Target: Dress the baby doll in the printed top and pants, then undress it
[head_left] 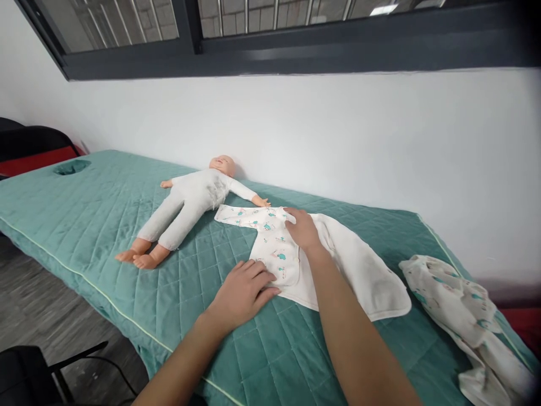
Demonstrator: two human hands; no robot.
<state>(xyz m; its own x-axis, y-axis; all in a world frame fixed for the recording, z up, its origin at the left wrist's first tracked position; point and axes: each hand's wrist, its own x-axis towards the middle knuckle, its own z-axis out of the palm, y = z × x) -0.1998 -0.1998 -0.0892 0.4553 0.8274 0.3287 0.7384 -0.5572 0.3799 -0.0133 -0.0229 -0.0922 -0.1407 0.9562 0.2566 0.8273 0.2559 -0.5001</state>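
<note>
A small white garment with a green print (276, 248) lies spread on the green quilted bed, one sleeve stretched out to the left and its plain white side folded out to the right. My left hand (243, 293) rests on its lower left edge, fingers apart, holding nothing. Near the collar, my right hand (303, 230) lies on the cloth with thumb and fingers apart. A baby doll (198, 192) in a white body suit lies on its back to the left, one of its hands close to the garment's sleeve.
Another printed white garment (460, 304) lies crumpled at the bed's right end. The green bed cover (105, 225) has a hole at its far left. A white wall (338, 135) and a window frame stand behind. A black chair (25, 372) is at the lower left.
</note>
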